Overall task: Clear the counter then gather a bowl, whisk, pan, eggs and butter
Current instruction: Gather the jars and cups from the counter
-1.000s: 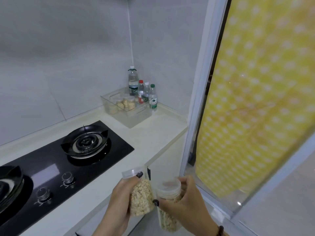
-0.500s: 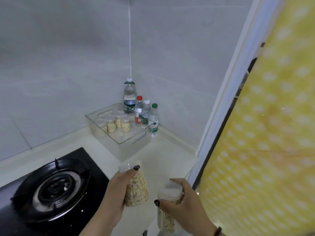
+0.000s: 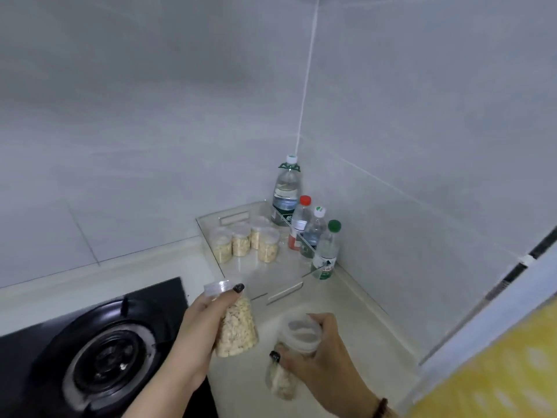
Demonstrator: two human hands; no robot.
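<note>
We are at the clearing step: our left hand (image 3: 208, 324) grips one oat jar (image 3: 236, 327), our right hand (image 3: 316, 354) grips another jar (image 3: 294, 354) above the desk (image 3: 346, 315). Just beyond both hands sits the clear bin (image 3: 256, 267); next, we judge, each jar must go in upright beside the four jars (image 3: 244, 242) there.

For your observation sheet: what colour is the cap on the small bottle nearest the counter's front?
Green cap, clearest in the head view.

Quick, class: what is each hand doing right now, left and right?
Left hand: grips a clear jar of pale pieces.
Right hand: grips a second jar near its lid.
</note>
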